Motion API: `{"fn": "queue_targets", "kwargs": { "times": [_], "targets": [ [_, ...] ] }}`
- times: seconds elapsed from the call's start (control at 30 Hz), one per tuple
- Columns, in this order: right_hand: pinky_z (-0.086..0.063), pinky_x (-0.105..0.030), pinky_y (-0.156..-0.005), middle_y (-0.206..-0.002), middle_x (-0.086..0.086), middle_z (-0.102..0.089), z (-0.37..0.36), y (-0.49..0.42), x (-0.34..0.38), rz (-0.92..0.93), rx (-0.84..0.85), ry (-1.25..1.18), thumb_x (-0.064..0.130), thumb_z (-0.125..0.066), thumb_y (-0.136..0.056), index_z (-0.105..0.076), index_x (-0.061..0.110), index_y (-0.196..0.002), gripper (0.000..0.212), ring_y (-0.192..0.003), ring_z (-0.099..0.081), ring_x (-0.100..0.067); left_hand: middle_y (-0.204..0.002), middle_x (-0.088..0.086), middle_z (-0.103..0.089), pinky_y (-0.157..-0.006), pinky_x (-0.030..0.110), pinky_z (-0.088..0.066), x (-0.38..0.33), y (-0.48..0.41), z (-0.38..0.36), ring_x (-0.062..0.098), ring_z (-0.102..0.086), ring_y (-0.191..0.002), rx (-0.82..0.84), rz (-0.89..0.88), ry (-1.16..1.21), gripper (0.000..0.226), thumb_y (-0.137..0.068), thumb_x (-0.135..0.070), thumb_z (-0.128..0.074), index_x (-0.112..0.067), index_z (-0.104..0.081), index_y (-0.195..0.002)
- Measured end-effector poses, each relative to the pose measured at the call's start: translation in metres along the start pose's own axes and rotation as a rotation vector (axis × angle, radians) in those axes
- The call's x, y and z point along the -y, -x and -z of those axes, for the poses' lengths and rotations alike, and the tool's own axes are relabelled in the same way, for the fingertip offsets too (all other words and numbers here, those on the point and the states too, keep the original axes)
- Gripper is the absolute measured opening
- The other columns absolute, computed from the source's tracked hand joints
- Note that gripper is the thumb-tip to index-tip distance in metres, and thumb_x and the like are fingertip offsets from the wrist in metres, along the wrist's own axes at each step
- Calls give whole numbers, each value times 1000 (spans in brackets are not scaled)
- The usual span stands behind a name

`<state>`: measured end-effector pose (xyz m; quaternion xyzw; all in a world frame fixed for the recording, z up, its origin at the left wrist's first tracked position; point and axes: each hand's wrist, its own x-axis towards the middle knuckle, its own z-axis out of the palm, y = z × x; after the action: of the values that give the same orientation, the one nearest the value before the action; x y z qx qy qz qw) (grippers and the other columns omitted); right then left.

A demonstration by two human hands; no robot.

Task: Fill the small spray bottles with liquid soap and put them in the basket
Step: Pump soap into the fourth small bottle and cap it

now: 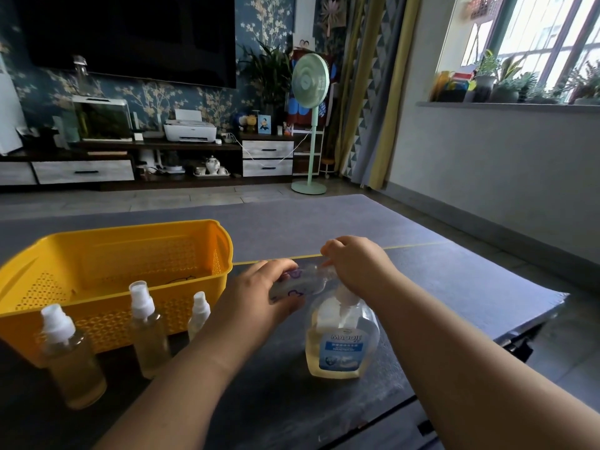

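Your dark tabletop (pixel 438 287) carries everything. The yellow perforated plastic basket (pixel 107 323) sits at the left-back, open side up, so finished bottles can drop straight in. The clear plastic pump bottle of amber liquid soap w/ a blue label (pixel 341 349) stands upright just under your hands, close enough to dose from w/o reaching.

Three small clear spray bottles w/ white spray tops stand upright in a row in front of the basket's near wall, outside it: left one (pixel 73 362), middle one (pixel 149 336), 3rd one (pixel 198 315), which is partly behind your left forearm. All 3 look filled w/ amber liquid & capped, so I'd judge they only need moving into the basket.

The 4th, a small clear plastic bottle w/ purple print (pixel 297 282), lies on its side in the air above the soap pump, between both hands. Left hand (pixel 259 293) wraps the body, fingers curled round it, prob. to stop it turning. Right hand (pixel 357 264) is curled over the neck end, pinching there. It's likely working the top, but the cap is hidden, so can't say on or off. Its contents are too blurred to tell.
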<state>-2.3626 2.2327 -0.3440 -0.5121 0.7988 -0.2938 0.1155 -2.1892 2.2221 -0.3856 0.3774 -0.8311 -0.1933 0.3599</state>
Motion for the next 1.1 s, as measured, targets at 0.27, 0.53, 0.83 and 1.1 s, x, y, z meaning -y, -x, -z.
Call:
{"fn": "queue_targets", "kwargs": {
  "times": [0.27, 0.53, 0.83, 1.1],
  "targets": [
    [-52, -40, -91, -112, -15, -68, -3, -5, -2, -21, 34, 53, 18, -40, -96, -66, 6, -110, 31, -105, -59, -34, -119, -17, -53, -60, -2, -33, 1, 3, -1, -6, -44, -93, 12, 13, -1, 42, -85, -39, -62, -38, -49, -125],
    [-50, -35, -90, -123, -16, -61, 12, -6, 11, 20, 95, 174, 11, -46, -98, -57, 5, -126, 31, -112, -58, -35, -122, -16, -54, -62, 2, -35, 0, -3, 1, -6, -47, -89, -3, 17, 26, 46, -85, -42, -61, -38, -46, -128],
    [-53, -40, -92, -123, -11, -63, 2, -6, 2, 39, 64, 94, 7, -48, -96, -59, 6, -125, 31, -112, -60, -33, -117, -18, -53, -60, -2, -35, 1, 0, 0, -17, -43, -83, 0, -1, 7, 43, -85, -38, -63, -38, -48, -126],
    [-51, -42, -86, -104, -17, -71, -2, -3, 1, -37, 31, -53, 24, -42, -95, -68, 3, -103, 34, -98, -61, -36, -122, -14, -54, -64, -1, -33, 2, 2, -2, -5, -43, -95, 8, 3, -9, 44, -85, -39, -62, -36, -49, -127]
  ]
}}
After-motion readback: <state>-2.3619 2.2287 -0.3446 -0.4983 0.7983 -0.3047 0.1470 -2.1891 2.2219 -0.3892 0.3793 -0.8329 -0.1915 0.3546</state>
